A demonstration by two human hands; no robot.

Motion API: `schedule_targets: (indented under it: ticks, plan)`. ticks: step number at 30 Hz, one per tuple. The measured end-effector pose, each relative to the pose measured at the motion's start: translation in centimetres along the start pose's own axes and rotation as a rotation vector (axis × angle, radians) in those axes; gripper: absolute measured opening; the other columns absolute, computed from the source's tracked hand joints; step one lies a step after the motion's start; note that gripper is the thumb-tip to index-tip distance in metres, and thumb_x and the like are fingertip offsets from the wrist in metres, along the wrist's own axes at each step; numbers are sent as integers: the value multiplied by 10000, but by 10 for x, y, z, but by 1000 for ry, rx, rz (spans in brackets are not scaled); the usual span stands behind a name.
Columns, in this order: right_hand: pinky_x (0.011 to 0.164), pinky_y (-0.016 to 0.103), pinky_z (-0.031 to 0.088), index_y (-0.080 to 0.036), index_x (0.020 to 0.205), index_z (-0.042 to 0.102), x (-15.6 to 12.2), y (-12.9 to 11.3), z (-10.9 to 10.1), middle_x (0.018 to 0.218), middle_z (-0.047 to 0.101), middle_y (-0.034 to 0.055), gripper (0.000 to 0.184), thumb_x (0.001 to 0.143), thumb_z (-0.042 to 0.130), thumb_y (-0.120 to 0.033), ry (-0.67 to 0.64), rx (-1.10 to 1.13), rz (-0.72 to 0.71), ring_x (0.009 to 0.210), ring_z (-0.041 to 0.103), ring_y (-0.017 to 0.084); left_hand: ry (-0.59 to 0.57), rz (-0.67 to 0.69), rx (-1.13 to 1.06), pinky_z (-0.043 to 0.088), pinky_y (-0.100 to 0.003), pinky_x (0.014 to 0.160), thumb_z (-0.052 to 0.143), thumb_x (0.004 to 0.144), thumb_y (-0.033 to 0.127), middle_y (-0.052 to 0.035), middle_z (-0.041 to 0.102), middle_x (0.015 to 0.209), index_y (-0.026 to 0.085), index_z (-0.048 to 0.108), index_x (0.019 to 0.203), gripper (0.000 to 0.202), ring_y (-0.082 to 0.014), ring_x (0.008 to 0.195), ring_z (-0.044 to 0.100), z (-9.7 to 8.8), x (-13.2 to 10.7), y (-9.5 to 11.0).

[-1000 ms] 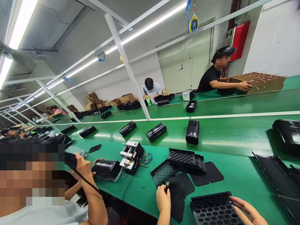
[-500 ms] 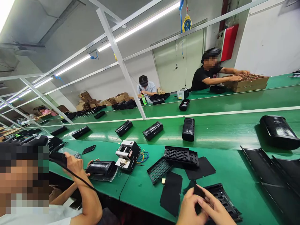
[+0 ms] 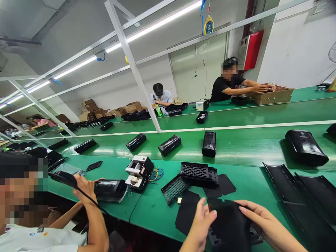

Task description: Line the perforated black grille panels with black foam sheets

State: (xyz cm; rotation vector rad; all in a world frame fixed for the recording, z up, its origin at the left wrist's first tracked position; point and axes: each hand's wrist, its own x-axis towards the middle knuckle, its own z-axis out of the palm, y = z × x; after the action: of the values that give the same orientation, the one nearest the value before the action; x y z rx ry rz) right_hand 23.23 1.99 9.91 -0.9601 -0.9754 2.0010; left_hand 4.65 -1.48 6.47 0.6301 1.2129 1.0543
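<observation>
Right fingers pinch a thin matte-black sheet above the near edge of the surface

The thin matte-black sheet (image 3: pixel 229 220) is raised near the near edge of the green surface (image 3: pixel 152 213), over a black perforated panel (image 3: pixel 255 236) that shows partly beneath it. The fingers of the right hand (image 3: pixel 265 218) are closed on its upper right corner, thumb on the face. Those of the left hand (image 3: pixel 198 225) are partly curled at its left edge, with thumb and forefinger a little apart; whether they grip it cannot be told. Left of it lies a flat black sheet (image 3: pixel 187 211). Toward the surface's far edge rests a stack of black slotted panels (image 3: pixel 196 171), with a white-and-black boxy device (image 3: pixel 139 173) farther left. Curved black panels (image 3: pixel 296 196) lie to the right.
</observation>
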Motion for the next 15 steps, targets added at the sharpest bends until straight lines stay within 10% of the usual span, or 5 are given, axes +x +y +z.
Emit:
schedule_targets:
  ticks: [6, 15]
  plan:
    - [623, 233, 447, -230, 872, 644, -9, -13, -17, 746, 668, 19, 235, 664, 606, -334, 32, 77, 43, 690, 583, 159, -108, -72, -398, 436, -360, 762, 663, 583, 290, -86, 659, 810, 145, 558, 862, 331, -230, 825, 597, 24, -13, 1]
    - [631, 249, 453, -201, 906, 626, -13, -24, -19, 773, 680, 49, 291, 645, 624, -329, 101, 67, 65, 685, 601, 169, -51, 48, -141, 458, -314, 712, 658, 609, 242, -65, 671, 733, 117, 594, 757, 204, -160, 654, 606, 24, -30, 54]
